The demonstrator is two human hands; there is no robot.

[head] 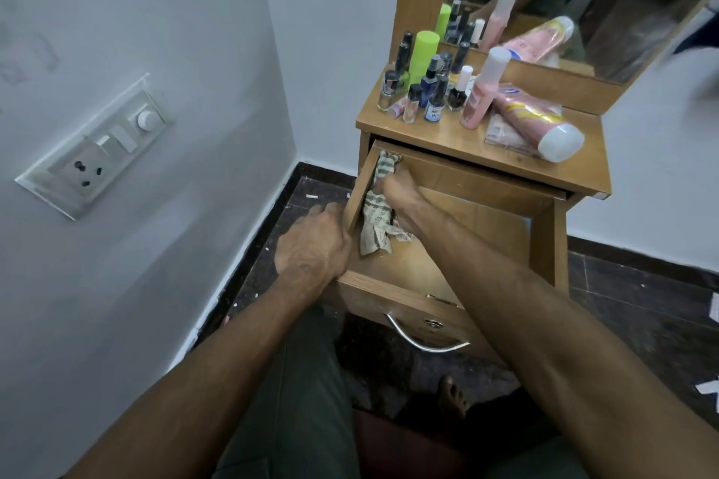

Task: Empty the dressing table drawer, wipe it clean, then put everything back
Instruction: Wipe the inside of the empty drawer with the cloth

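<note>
So the drawer (447, 245) is pulled out, bottles parked up top at 12 o'clock. Right hand (393, 191) presses a striped cloth (373, 214) into its 10 o'clock corner, fingers curled; left hand (315, 245) grips the side wall.

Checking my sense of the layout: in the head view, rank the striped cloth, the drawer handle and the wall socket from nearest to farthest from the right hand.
1. Striped cloth, under the right hand inside the drawer.
2. Drawer handle, on the front panel below.
3. Wall socket, far left.
</note>
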